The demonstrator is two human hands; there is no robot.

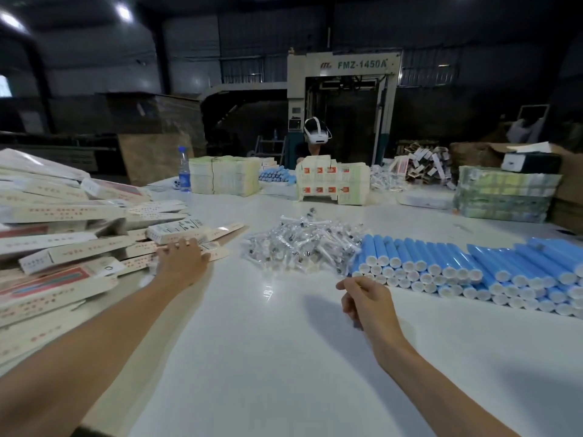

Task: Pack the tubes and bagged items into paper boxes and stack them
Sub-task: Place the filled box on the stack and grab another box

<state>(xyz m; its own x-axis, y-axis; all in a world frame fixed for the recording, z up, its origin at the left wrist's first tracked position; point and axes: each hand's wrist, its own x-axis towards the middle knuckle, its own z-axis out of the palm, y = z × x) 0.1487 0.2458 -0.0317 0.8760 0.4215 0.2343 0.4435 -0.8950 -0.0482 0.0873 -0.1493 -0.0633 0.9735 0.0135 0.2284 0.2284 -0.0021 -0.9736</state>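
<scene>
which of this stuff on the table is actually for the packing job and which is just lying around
For the job:
blue tubes
pile of bagged items
paper boxes, with the left hand resting on them

Just lying about:
water bottle
big machine at the back

Your left forearm and right forearm are bare above the white table, and your left hand and right hand are bare as well. Where your left arm leaves the table's near edge, a dark strip shows, perhaps a sleeve hem; it is unclear.
</scene>
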